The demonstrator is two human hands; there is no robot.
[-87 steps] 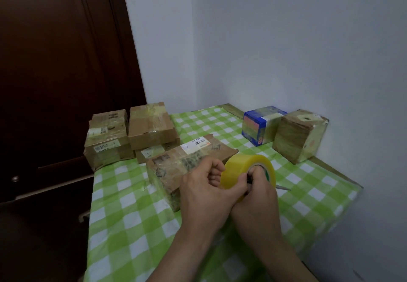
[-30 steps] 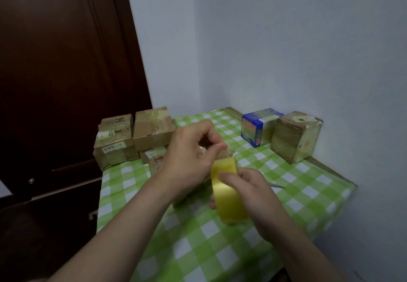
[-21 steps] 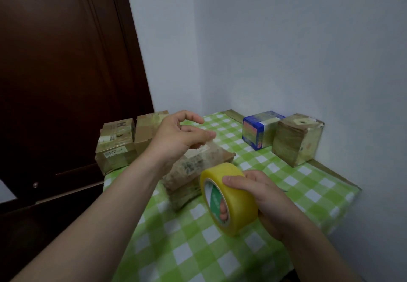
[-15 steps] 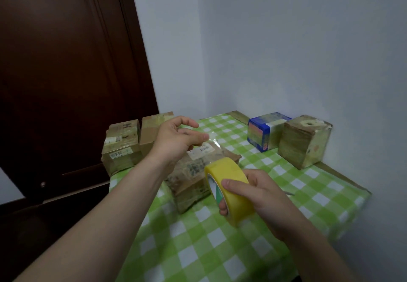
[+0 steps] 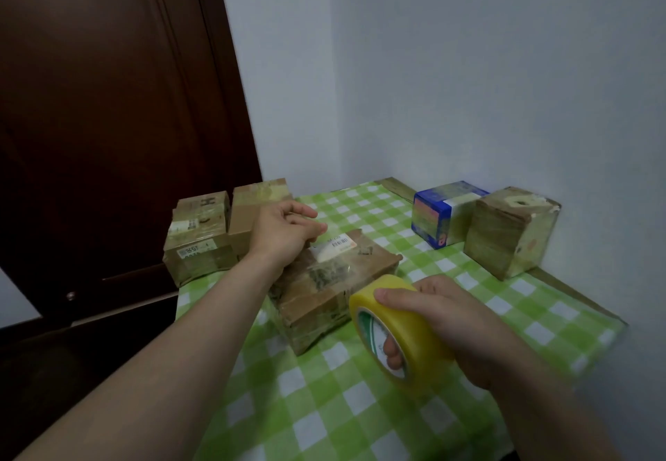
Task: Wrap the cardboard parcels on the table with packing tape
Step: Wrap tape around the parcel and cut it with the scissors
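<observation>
Risk number one imo is the strip folding onto itself. The person's left hand (image 5: pixel 284 233) sits over the far left end of the flat brown cardboard parcel with the white label (image 5: pixel 335 280). Its thumb and fingertips are pinched together, apparently on the free end of the clear tape, though the strip itself barely shows.

The right hand (image 5: pixel 450 323) is just off the parcel's near right edge. Its fingers are curled over the fat yellow roll of packing tape (image 5: pixel 400 331), with a fingertip poking through the core. Can't tell if the roll touches the parcel.

If that stretch goes slack or twists before it's pressed down, it sticks to itself or lands crooked. Nothing pins the parcel either, so a hard pull could drag it across the green-and-white checked tablecloth (image 5: pixel 324 410).

The parcel lies flat, long axis running diagonally from near left to far right, label toward the far end. The roll is tilted, with its core opening facing near left.
</observation>
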